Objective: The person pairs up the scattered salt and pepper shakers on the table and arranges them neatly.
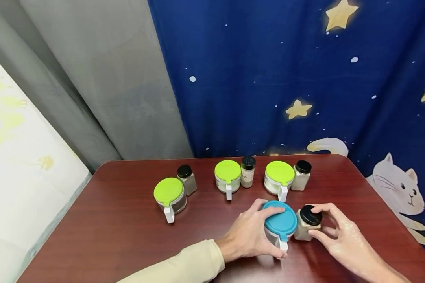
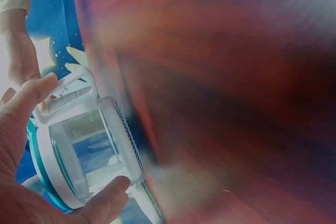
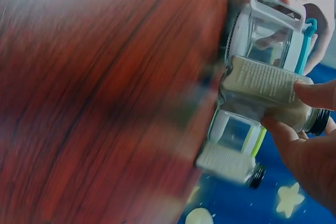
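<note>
My left hand (image 1: 246, 237) grips a glass seasoning jar (image 1: 280, 219) with a blue lid and a white handle, fingers over the lid's far side and thumb by the handle. In the left wrist view the jar's clear body (image 2: 86, 150) looks see-through. Close beside it on the right, a square spice bottle (image 1: 306, 225) with a black cap is held in my right hand (image 1: 350, 239), with the thumb and fingers at its cap and side. The right wrist view shows printed text on the bottle (image 3: 262, 85), which holds a pale powder.
Behind the hands stand three green-lidded jars, at left (image 1: 168, 192), middle (image 1: 228, 173) and right (image 1: 279, 173). Each has a black-capped spice bottle beside it: left (image 1: 188, 184), middle (image 1: 247, 175), right (image 1: 300, 179). The brown table (image 1: 127, 236) ends at a blue curtain (image 1: 241, 78).
</note>
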`<state>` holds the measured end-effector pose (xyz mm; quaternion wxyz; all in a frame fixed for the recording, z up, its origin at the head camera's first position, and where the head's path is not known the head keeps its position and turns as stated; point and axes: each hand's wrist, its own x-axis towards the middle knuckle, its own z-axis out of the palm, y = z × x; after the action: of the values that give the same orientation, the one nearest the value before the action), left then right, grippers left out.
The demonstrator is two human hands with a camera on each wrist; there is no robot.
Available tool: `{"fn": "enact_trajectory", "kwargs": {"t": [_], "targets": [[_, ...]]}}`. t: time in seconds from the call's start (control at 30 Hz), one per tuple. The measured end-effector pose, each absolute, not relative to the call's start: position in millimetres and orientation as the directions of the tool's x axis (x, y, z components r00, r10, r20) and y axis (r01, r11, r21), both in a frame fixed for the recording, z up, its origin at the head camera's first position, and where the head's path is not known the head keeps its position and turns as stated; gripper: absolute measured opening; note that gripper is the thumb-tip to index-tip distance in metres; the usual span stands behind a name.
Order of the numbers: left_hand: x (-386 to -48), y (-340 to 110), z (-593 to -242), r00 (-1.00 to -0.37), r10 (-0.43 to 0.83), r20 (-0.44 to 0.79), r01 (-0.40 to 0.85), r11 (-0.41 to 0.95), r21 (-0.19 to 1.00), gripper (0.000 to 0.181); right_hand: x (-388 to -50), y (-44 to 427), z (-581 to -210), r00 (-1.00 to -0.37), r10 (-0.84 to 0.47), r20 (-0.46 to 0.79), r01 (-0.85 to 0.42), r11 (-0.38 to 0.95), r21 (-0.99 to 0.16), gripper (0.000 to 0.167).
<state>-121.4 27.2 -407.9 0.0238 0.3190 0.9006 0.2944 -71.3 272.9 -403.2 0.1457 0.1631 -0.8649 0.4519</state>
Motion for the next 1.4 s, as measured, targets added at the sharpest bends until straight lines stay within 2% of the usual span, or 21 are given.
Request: {"fn": "enact_trajectory", "kwargs": {"t": [0.37, 0.7, 1.17, 1.4], "targets": [[-126, 61, -413, -0.809, 0.568, 0.149, 0.553, 0.652, 0.518, 0.092, -83, 302, -421, -0.871, -0.164, 0.463, -0.477, 0.507, -0.718, 0.063], [-126, 73, -413, -0.808, 0.567, 0.160, 0.563, 0.665, 0.491, 0.096, -88, 312, -421, -0.866, -0.188, 0.464, -0.489, 0.512, -0.706, 0.065], [-128, 83, -418, -0.799, 0.583, 0.150, 0.567, 0.646, 0.510, 0.097, -88, 323, -425, -0.857, -0.190, 0.478, -0.477, 0.643, -0.599, 0.068], [-121, 78, -414, -0.828, 0.549, 0.120, 0.522, 0.673, 0.524, 0.117, -85, 328, -414, -0.821, -0.251, 0.514, -0.543, 0.624, -0.562, 0.079]]}}
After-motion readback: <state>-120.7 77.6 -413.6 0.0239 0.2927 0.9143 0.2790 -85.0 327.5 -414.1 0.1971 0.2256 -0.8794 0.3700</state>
